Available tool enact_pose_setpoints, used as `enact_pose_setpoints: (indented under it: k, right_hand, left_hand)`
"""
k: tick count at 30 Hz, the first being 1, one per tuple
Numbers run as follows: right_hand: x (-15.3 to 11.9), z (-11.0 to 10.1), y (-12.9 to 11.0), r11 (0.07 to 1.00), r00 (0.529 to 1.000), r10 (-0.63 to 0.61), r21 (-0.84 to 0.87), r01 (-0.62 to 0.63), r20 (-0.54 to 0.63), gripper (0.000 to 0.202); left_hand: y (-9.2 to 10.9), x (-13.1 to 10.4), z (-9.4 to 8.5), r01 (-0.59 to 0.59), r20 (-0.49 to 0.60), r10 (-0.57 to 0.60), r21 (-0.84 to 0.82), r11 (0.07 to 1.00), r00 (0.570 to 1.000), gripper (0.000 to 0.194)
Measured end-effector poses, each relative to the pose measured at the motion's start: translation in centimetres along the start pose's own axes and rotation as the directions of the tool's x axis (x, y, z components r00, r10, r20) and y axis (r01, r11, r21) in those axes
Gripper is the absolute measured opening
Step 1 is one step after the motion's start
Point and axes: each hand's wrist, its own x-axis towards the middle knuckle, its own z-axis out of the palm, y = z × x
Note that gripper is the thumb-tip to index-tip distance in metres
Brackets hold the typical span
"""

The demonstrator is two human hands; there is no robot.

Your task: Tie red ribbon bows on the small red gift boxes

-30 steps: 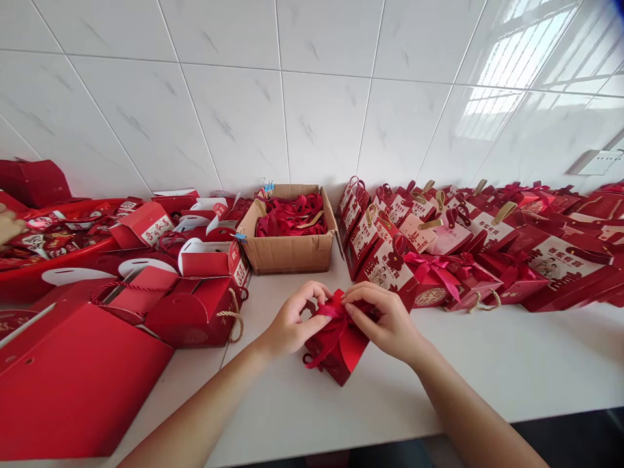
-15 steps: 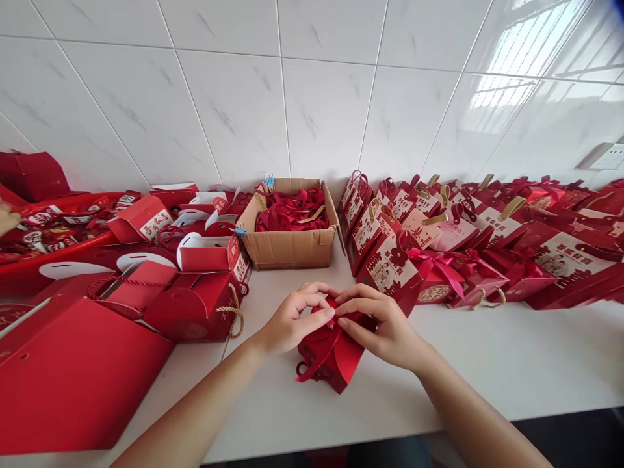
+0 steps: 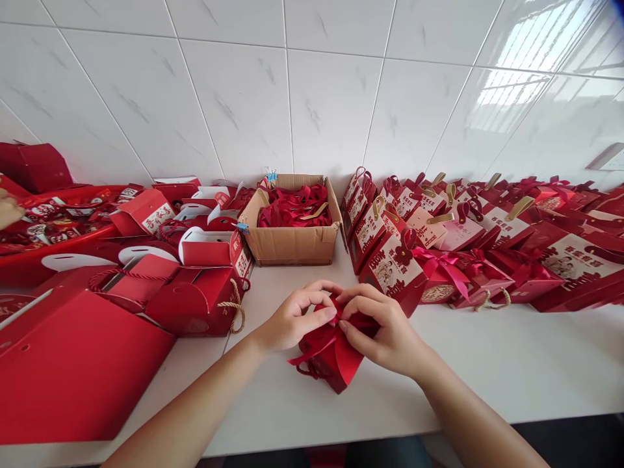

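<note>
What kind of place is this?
Maybe a packing table for party favours: there are rows of red gift boxes, a cardboard box full of ribbons, and a red tub of wrapped sweets or similar.

The left hand point(image 3: 295, 320) and right hand point(image 3: 387, 328) are bare, with slender fingers. The forearms point(image 3: 195, 403), at seven and five o'clock, are also bare. Dark bluish clothing point(image 3: 390, 453) shows dimly at six o'clock.

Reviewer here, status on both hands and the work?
Both hands pinching ribbon atop red box. Carton beyond, not in the way.
</note>
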Motion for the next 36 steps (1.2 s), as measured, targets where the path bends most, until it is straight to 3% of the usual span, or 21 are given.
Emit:
enact_pose_setpoints:
  k: [19, 28, 32, 36]
  right_hand:
    - [0.3, 0.4, -0.1, 0.999, 1.0, -0.029, -0.027, 0.028, -0.009, 0.015]
    - [0.0, 0.5, 0.1, 1.0, 1.0, 0.022, -0.011, -0.023, -0.006, 0.013]
    - [0.1, 0.6, 0.0, 1.0, 1.0, 0.012, -0.023, -0.012, -0.011, 0.015]
    - [0.1, 0.8, 0.0, 0.999, 1.0, 0.003, -0.033, -0.004, -0.012, 0.017]
  left_hand:
    - [-0.4, 0.1, 0.0, 0.022, -0.017, -0.025, -0.199, 0.98, 1.0, 0.026]
    - [-1.5, 0.3, -0.4, 0.015, 0.001, -0.016, -0.406, 0.914, 1.0, 0.036]
    - [-1.1, 0.3, 0.1, -0.003, -0.075, -0.02, -0.294, 0.956, 0.997, 0.034]
    - [-0.1, 0.2, 0.1, 0.003, -0.067, -0.01, -0.112, 0.994, 0.998, 0.036]
